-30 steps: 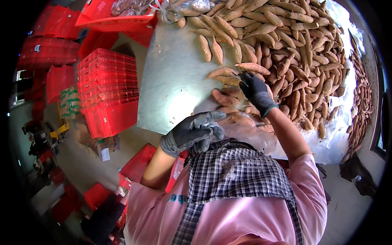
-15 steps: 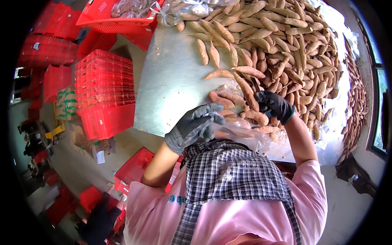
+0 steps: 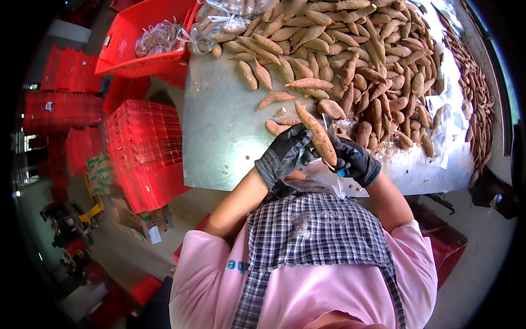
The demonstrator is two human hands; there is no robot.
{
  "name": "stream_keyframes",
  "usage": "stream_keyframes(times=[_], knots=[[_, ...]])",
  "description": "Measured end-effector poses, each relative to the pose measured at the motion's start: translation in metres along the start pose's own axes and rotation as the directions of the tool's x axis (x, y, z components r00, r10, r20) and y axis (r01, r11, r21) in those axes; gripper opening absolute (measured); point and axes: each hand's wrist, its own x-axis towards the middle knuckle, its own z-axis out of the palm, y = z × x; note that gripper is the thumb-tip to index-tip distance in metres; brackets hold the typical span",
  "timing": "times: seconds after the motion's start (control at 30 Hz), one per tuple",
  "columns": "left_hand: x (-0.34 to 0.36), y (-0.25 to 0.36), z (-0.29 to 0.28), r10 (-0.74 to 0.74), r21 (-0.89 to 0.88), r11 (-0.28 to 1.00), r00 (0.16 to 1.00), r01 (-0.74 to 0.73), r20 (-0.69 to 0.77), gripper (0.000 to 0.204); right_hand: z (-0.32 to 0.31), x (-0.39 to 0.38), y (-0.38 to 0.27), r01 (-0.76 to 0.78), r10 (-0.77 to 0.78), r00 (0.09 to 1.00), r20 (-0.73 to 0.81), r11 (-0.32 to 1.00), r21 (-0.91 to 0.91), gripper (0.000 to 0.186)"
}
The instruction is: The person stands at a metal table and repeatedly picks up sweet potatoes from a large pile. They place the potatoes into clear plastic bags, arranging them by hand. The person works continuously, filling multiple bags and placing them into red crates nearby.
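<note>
A long sweet potato point(image 3: 315, 134) is held tilted in front of my apron, above the near table edge. My left hand point(image 3: 289, 147), in a dark grey glove, grips it from the left side. My right hand point(image 3: 355, 160), also gloved, is closed round a knife with a bit of blue at its handle end. The knife's narrow blade point(image 3: 329, 125) points away from me, close along the potato's right side. Below the hands lies a clear plastic bag point(image 3: 320, 181), with part of a sweet potato point(image 3: 295, 175) showing beside it.
A large heap of sweet potatoes point(image 3: 378, 60) covers the right and far parts of the metal table point(image 3: 219, 120). Filled clear bags point(image 3: 222, 24) lie at the far left. Beside the table stand a red crate point(image 3: 123, 44) holding bags and a stack of red crates point(image 3: 145, 148).
The sweet potato has come nearer to me, and my left hand has moved right to grip it. My right hand has drawn nearer and lower. The view has shifted somewhat.
</note>
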Motion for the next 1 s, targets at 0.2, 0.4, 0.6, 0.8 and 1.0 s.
stream_keyframes(times=[0.2, 0.4, 0.6, 0.8, 1.0], knots=[[-0.022, 0.008, -0.001, 0.518, 0.727, 0.591, 0.856, -0.35, -0.008, 0.047, 0.004, 0.005, -0.037, -0.602, 0.639, 0.767, 0.054, 0.687, 0.407, 0.026], [-0.027, -0.04, 0.026, 0.182, -0.32, 0.89, 0.896, -0.325, -0.405, 0.037, 0.002, 0.016, -0.035, -0.467, 0.471, 0.882, -0.017, 0.877, 0.113, 0.018], [-0.043, -0.104, 0.058, 0.376, -0.139, 0.824, 0.713, -0.549, -0.591, 0.023, 0.047, 0.078, -0.05, -0.313, 0.385, 0.888, 0.252, 0.907, -0.28, 0.007], [-0.047, -0.09, 0.088, 0.051, -0.349, 0.841, 0.702, -0.414, -0.71, 0.021, 0.138, 0.118, -0.054, -0.333, 0.399, 0.68, 0.615, 0.916, -0.225, 0.018], [-0.053, -0.106, 0.093, 0.006, -0.375, 0.802, 0.634, -0.465, -0.773, 0.018, 0.241, 0.055, -0.096, -0.095, 0.239, 0.36, 0.902, 0.971, -0.22, 0.04]])
